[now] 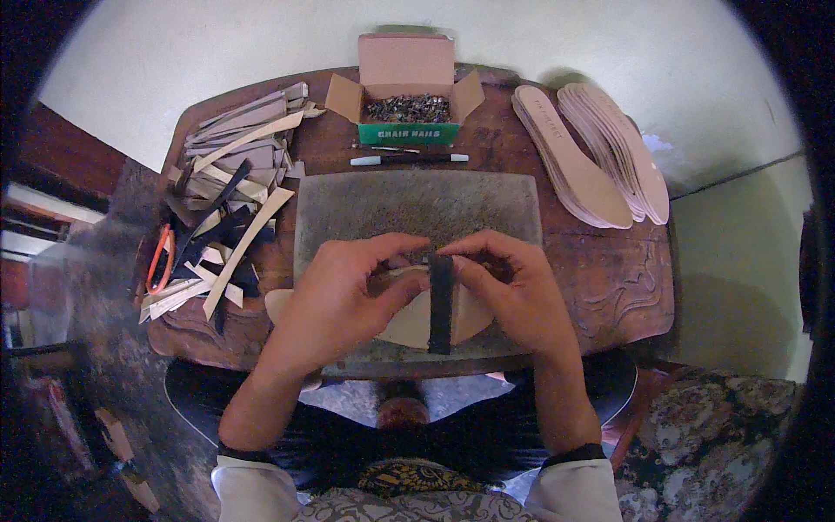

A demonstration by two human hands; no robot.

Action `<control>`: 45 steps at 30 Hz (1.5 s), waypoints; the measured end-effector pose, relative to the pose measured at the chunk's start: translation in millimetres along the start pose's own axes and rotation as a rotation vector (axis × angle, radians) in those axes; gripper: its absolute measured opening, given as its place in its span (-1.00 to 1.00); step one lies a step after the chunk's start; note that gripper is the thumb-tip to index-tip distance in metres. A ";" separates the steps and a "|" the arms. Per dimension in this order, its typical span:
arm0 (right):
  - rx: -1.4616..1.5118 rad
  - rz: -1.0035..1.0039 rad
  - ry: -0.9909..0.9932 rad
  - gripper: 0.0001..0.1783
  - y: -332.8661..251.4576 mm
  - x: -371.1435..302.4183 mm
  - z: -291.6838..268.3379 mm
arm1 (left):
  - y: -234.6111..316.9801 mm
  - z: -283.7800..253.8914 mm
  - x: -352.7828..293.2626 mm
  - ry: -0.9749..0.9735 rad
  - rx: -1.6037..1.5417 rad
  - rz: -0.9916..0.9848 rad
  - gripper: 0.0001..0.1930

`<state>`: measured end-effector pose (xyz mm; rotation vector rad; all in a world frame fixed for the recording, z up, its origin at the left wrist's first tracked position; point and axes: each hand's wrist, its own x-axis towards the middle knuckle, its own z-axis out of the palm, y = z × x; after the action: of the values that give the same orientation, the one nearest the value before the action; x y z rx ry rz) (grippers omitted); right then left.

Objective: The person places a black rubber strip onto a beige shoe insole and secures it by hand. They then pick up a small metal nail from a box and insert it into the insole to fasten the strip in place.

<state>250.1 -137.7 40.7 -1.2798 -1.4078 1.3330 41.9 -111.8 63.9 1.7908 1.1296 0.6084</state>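
Note:
A black strap (441, 309) lies crosswise over a tan insole (407, 326), its lower end reaching past the insole's near edge. My left hand (348, 287) pinches at the strap's upper end and the insole's far edge, fingertips closed there. From the other side, my right hand (509, 283) grips the same end between thumb and forefinger. Something small and dark shows between the fingertips, too small to name. Under the insole is a worn grey board (417, 196). My hands cover parts of the insole.
Behind the board stands an open green box of small metal nails (409, 109), with a double-ended marker (409, 159) before it. Stacked insoles (574, 157) lie at the right. Tan and black strips (248, 130) and orange-handled scissors (160, 259) crowd the left of the wooden table (600, 287).

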 end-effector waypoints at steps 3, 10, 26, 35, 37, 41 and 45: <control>-0.012 0.040 -0.003 -0.82 5.8 2.6 1.5 | -3.8 3.0 -4.0 0.072 0.013 0.075 -0.69; 0.035 0.072 -0.016 -0.83 13.2 6.7 7.8 | -18.4 4.6 -5.0 0.065 -0.024 0.058 -0.71; 0.073 0.076 0.007 -0.80 14.6 7.2 13.1 | -37.1 2.4 -2.2 0.021 -0.163 -0.051 -0.76; -0.324 -0.164 0.084 -0.82 9.8 4.8 14.7 | -41.6 3.9 0.1 -0.016 -0.251 -0.088 -0.77; -0.346 -0.240 0.077 -0.83 11.3 4.7 16.2 | -39.3 3.2 -1.2 -0.031 -0.242 -0.128 -0.78; -0.556 -0.382 0.088 -0.82 14.4 3.1 18.6 | -33.6 1.4 0.0 -0.050 -0.176 -0.152 -0.78; -0.763 -0.402 0.080 -0.78 10.8 1.2 20.5 | -42.1 7.0 -0.9 0.005 0.027 -0.109 -0.77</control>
<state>231.4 -141.0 27.3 -1.3756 -2.0780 0.4659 28.3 -108.3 23.6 1.7387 1.2354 0.5349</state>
